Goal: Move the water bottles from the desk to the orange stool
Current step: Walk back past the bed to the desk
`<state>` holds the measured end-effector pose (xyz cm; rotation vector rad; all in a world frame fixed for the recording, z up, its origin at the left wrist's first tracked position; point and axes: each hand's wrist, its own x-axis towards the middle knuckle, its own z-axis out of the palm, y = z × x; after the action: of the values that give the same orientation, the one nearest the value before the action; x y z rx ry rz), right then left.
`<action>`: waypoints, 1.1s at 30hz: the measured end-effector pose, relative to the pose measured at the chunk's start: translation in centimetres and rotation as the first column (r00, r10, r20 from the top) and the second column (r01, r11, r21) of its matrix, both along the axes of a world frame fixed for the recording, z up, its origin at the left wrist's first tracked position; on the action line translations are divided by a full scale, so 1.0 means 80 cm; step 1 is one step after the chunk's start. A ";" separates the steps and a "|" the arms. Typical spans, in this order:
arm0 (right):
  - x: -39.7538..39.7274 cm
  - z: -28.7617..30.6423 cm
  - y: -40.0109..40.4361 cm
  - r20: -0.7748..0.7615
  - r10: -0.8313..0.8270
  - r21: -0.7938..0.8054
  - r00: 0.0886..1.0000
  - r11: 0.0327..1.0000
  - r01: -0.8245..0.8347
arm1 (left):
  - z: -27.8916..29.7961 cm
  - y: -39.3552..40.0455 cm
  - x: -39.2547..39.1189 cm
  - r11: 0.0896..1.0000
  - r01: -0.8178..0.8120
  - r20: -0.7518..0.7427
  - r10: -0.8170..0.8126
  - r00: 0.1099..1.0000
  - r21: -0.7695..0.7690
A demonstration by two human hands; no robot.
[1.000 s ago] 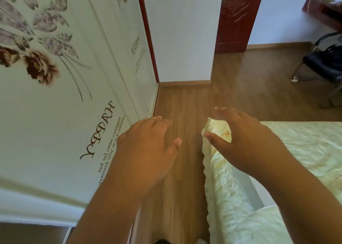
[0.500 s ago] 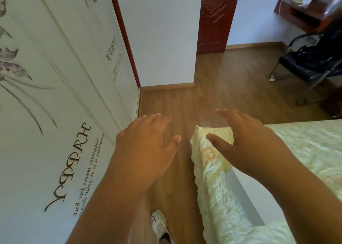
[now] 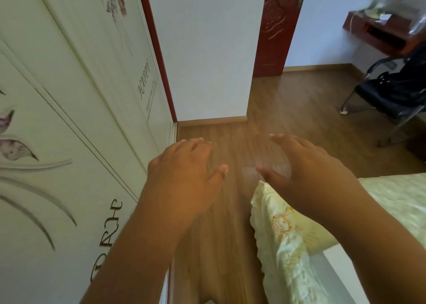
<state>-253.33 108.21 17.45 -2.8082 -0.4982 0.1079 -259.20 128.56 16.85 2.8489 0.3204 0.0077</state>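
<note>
Evidently transit step: left hand and right hand hang released and empty above the floor beside the bed; no bottles or orange stool visible, so next move likely requires reaching the far-right counter.

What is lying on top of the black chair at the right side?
A dark bag-like bundle lies on the black chair. It covers most of the seat. What it is exactly, and what is behind it, cannot be seen.
</note>
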 end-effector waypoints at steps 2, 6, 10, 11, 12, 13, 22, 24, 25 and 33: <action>0.018 -0.002 0.019 -0.015 0.007 -0.007 1.000 1.000 -0.008 | 0.000 0.018 0.017 1.000 -0.003 -0.006 0.003 1.000 -0.007; 0.062 -0.008 0.051 -0.036 0.009 0.010 0.999 1.000 -0.009 | -0.004 0.049 0.055 1.000 -0.008 -0.030 0.008 1.000 0.003; 0.116 -0.021 0.078 -0.062 0.031 0.018 0.998 0.999 -0.030 | -0.013 0.078 0.103 0.999 -0.044 -0.065 0.045 0.997 0.018; 0.132 -0.025 0.085 -0.068 0.039 0.017 0.997 0.999 -0.038 | -0.015 0.085 0.117 0.998 -0.058 -0.073 0.059 0.996 0.022; 0.150 -0.027 0.091 -0.071 0.046 0.017 0.996 0.999 -0.045 | -0.016 0.092 0.131 0.997 -0.073 -0.080 0.075 0.994 0.026; 0.169 -0.029 0.096 -0.070 0.055 0.018 0.996 0.998 -0.054 | -0.017 0.098 0.146 0.996 -0.089 -0.085 0.091 0.992 0.029; 0.367 -0.015 0.141 -0.038 0.140 0.076 0.989 0.988 -0.137 | 0.009 0.135 0.312 0.979 -0.194 -0.030 0.196 0.980 0.067; 0.406 -0.011 0.148 -0.037 0.156 0.080 0.987 0.985 -0.153 | 0.013 0.140 0.346 0.974 -0.218 -0.019 0.219 0.975 0.056; 0.423 -0.009 0.151 -0.035 0.162 0.080 0.986 0.984 -0.158 | 0.013 0.141 0.361 0.973 -0.227 -0.019 0.228 0.973 0.051; 0.536 -0.007 0.168 -0.038 0.168 0.042 0.985 0.985 -0.166 | 0.009 0.156 0.473 0.978 -0.204 -0.045 0.206 0.978 0.041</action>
<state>-210.47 121.65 16.90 -2.7161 -0.7176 0.1891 -221.34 141.06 17.55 2.8419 0.6293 -0.0152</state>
